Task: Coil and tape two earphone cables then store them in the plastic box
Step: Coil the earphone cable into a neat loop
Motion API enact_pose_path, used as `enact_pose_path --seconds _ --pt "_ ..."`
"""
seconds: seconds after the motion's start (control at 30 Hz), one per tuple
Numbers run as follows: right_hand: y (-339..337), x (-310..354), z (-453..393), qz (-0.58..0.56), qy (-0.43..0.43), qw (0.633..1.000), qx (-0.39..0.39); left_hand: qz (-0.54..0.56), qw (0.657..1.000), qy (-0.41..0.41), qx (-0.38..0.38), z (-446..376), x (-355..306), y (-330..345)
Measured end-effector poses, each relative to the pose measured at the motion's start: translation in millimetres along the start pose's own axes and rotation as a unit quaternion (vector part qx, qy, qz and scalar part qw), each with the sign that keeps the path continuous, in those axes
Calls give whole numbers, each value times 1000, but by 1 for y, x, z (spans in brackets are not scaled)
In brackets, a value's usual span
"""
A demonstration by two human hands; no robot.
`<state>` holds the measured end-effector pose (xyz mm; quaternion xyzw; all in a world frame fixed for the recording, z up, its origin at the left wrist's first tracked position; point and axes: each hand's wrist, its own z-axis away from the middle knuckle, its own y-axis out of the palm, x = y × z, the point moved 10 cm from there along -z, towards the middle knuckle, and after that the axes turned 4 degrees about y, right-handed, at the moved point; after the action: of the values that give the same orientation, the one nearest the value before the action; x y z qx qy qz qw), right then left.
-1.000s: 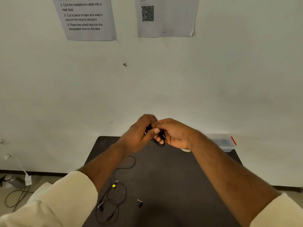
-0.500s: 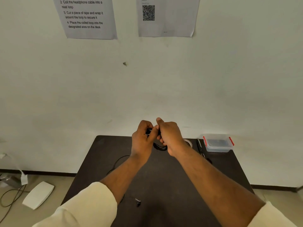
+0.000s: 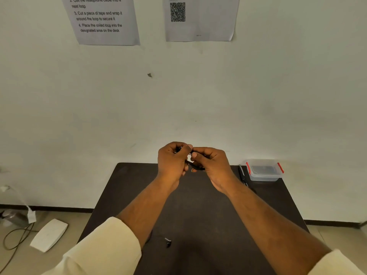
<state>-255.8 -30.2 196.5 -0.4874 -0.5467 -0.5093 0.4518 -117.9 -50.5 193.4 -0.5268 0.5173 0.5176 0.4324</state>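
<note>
- Pale wall fills most of what we see, with two printed sheets taped near the top: an instruction sheet on the left and a sheet with a QR code beside it.
- Below it our dark table runs up to the wall, and tiled floor shows on both sides.
- Our forearms reach forward over the table, cream sleeves pushed back.
- Our left hand and right hand meet above the far part of the table, fingers curled, both pinching a coiled black earphone cable; a loop of it hangs between them, clear of the surface.
- On the floor at left lie a white flat device and a dark cord.
- At the table's far right corner sits the clear plastic box, red clips on its lid, which is on.
- Just left of the box lie dark scissors, partly hidden by our right wrist.
- Near our left sleeve a small earbud rests on the table; its cable is hidden under the arm.
</note>
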Motion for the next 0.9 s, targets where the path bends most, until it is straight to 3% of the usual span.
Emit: enact_pose_path --seconds 0.13,0.23,0.3,0.43,0.57,0.63,0.67,0.8,0.9 --pt "-7 1 3 18 -24 999 -11 66 992 -104 16 -2 13 7" --pt "-2 -3 4 51 -15 998 18 58 994 -93 -3 -2 12 5" --pt "3 -3 4 146 -13 987 60 43 995 -84 -12 -4 11 3" --pt "3 14 3 351 -102 928 72 3 996 -89 8 -8 13 3" --pt "14 23 3 551 -225 794 124 -49 993 -101 35 -8 17 5" --pt "14 17 0 581 -214 772 148 -62 992 -106 35 -8 19 5" --pt "12 15 -1 565 -196 786 156 -64 992 -104 25 -8 19 5" --pt "-6 -9 -3 314 3 930 192 -89 994 -59 -18 -5 13 3" --pt "-9 -27 2 32 124 970 206 -116 993 -14 7 -2 5 14"
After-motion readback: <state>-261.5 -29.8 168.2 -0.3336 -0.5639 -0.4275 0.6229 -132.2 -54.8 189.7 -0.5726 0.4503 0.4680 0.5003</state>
